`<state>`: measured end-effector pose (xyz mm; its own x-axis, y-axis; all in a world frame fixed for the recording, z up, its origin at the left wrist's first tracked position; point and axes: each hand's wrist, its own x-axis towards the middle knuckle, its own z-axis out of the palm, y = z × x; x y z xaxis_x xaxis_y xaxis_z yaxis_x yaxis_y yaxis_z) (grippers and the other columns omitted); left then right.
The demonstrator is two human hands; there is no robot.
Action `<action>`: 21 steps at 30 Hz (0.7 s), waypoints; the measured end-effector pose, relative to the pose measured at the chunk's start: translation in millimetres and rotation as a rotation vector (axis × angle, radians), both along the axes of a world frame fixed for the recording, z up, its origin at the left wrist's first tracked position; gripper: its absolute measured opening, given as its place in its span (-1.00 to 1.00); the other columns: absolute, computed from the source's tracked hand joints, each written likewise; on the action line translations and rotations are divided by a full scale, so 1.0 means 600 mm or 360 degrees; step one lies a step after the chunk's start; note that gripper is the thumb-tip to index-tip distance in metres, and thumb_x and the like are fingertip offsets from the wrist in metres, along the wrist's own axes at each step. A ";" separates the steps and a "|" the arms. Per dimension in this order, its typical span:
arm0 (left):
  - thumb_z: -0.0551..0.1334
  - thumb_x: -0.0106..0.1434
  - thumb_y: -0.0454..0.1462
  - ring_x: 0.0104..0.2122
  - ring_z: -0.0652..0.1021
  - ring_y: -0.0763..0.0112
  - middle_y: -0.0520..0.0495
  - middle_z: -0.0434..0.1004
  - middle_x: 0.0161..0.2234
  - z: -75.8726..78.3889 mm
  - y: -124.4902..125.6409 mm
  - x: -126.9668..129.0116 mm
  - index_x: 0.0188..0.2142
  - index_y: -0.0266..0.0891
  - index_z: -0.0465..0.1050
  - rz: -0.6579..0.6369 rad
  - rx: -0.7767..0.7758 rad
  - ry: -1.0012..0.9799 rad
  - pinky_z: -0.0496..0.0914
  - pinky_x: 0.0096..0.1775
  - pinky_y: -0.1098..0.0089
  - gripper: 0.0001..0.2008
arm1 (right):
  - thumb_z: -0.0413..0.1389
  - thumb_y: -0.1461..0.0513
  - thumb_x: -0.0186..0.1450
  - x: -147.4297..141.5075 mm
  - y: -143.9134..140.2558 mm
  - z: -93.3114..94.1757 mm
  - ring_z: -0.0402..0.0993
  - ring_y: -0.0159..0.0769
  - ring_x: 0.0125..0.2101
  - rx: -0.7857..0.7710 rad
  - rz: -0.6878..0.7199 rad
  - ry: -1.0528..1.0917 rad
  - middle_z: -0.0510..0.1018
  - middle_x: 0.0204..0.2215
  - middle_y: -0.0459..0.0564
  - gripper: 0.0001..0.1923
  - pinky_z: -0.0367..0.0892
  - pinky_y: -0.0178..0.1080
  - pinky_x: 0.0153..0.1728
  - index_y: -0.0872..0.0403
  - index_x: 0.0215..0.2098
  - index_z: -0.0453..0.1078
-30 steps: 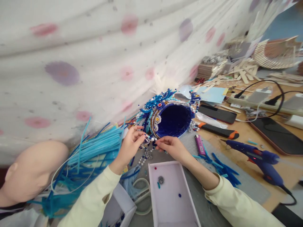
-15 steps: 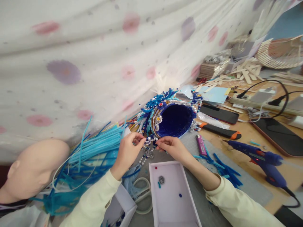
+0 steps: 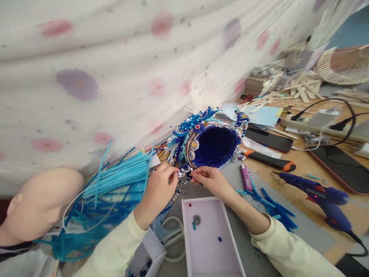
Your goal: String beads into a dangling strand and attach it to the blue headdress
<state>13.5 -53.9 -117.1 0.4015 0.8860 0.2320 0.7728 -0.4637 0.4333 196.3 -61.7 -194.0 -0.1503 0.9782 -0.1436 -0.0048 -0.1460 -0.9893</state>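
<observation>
Since the earlier frame, left hand point(image 3: 157, 190) has curled lower onto the hanging bead strand point(image 3: 181, 181); right hand point(image 3: 208, 180) barely shifted. Both hands pinch the strand at the near rim of the blue velvet beaded headdress point(image 3: 211, 144). Headdress lies on its side at table centre, long axis left-right, opening facing near-right. White shallow cardboard tray point(image 3: 211, 252) just near of the hands; blue glue gun point(image 3: 319, 196) well right; bare mannequin head point(image 3: 37, 206) far left.
</observation>
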 end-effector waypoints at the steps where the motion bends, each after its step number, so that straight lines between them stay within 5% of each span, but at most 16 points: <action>1: 0.15 0.28 -0.44 -0.18 0.56 0.20 -0.18 0.57 -0.20 -0.002 0.001 0.000 -0.20 -0.29 0.56 -0.0015 0.0003 0.0019 0.42 -0.12 0.22 -0.79 | 0.16 0.20 0.37 0.000 0.000 0.000 0.55 -0.34 -0.39 0.0001 0.0000 0.0002 0.57 -0.42 -0.12 -0.85 0.48 -0.16 -0.23 0.16 -0.27 0.45; 21: 0.23 0.26 -0.42 -0.26 0.57 0.16 -0.12 0.60 -0.30 -0.010 0.002 0.013 -0.24 -0.27 0.57 -0.0164 0.0293 0.0345 0.44 -0.17 0.17 -0.86 | 0.15 0.21 0.37 -0.001 -0.003 0.003 0.54 -0.34 -0.38 0.0024 -0.0002 0.0017 0.56 -0.42 -0.12 -0.86 0.48 -0.16 -0.23 0.15 -0.29 0.44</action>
<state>21.1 -52.8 -123.3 0.5449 0.7890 0.2839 0.7828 -0.6000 0.1650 195.7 -63.3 -192.3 -0.1503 0.9804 -0.1274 -0.0154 -0.1312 -0.9912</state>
